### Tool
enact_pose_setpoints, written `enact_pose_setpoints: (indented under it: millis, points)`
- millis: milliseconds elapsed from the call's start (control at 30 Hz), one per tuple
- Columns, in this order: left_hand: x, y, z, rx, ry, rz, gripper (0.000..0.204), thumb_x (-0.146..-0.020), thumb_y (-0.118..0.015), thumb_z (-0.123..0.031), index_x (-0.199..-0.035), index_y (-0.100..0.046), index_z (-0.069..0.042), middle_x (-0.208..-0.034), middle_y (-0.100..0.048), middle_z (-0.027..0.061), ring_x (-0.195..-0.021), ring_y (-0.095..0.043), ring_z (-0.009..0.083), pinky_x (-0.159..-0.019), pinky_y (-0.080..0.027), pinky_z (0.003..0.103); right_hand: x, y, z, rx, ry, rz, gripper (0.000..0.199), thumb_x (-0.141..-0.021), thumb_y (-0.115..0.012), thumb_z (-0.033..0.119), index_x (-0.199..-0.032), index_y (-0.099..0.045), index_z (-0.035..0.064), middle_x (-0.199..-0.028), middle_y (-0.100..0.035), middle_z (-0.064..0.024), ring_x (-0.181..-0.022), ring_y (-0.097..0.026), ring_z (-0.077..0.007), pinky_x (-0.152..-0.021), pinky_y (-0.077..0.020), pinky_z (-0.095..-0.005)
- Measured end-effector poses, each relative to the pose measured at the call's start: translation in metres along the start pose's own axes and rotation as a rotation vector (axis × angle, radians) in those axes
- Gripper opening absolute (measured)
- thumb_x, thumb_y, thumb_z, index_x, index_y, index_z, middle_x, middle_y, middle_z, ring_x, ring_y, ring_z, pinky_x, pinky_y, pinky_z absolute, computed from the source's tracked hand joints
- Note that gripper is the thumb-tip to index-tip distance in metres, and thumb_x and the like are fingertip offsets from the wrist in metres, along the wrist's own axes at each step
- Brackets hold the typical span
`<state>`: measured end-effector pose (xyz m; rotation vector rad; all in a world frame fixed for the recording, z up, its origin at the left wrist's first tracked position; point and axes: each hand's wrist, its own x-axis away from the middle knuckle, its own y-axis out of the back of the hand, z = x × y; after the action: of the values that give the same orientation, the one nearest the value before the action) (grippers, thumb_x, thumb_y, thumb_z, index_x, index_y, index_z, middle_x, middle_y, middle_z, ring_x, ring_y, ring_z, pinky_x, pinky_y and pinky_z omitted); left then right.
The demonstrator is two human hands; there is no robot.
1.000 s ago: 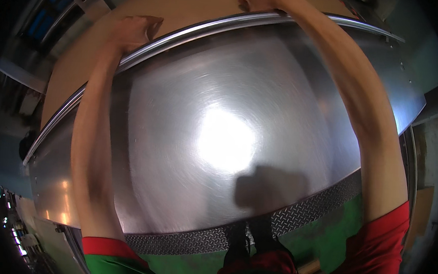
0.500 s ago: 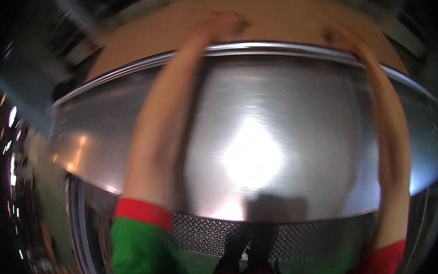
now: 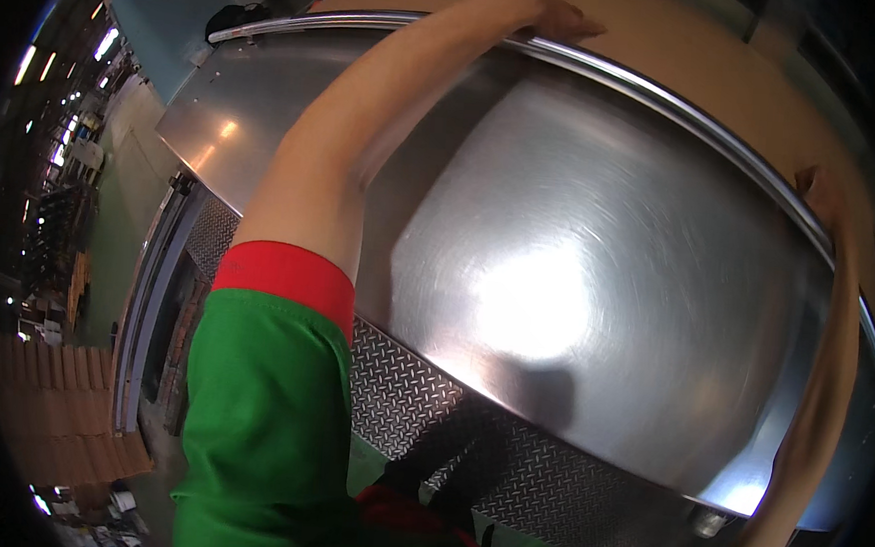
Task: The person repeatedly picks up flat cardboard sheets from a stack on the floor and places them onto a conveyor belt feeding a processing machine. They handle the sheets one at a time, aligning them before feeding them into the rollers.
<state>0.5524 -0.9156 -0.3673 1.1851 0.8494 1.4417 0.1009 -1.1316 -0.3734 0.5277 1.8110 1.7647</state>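
A large brown sheet, perhaps cardboard, lies beyond the rounded metal rail of a shiny steel table. My left hand reaches over the rail at the far edge and rests on or just above the sheet. Its visible fingers are stretched toward the right, and no object shows in them. Farther right, my right hand is also past the rail, against the brown sheet. It is small and dim there, so whether its fingers grip the sheet cannot be made out.
A diamond-plate step runs along the table's near side, with my legs beside it. At left are a metal frame, a stack of brown cardboard and a green floor. A blue-grey surface stands at the far left.
My view has turned, so the table and rail now slope down to the right. Within the picture, my left hand appears farther right and higher, my right hand farther right and lower.
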Motion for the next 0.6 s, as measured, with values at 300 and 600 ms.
enact_pose_setpoints:
  millis: [300, 600]
  points:
    - [0.031, -0.002, -0.006, -0.085, -0.061, -0.3, 0.046, -0.105, -0.032, -0.051, -0.145, -0.047, -0.034, -0.149, -0.048, -0.0073, -0.135, -0.048, 0.0239, -0.114, -0.039, 0.041, 0.002, -0.012, -0.013, -0.029, 0.033, -0.198, 0.024, -0.065, -0.066, 0.012, -0.058, -0.049, -0.0027, -0.056, -0.042, -0.02, -0.051, -0.048, -0.0198, -0.053, -0.0361, -0.0416]
    - [0.045, -0.012, 0.022, 0.217, -0.09, -0.429, 0.072, -0.072, -0.075, -0.017, -0.14, -0.053, -0.024, -0.138, -0.059, -0.0027, -0.125, -0.056, 0.0259, -0.102, -0.049, 0.044, 0.009, -0.006, -0.022, -0.287, -0.011, -0.208, 0.032, -0.053, -0.074, 0.006, -0.06, -0.043, 0.0005, -0.057, -0.044, -0.0076, -0.056, -0.048, -0.0155, -0.052, -0.0356, -0.034]
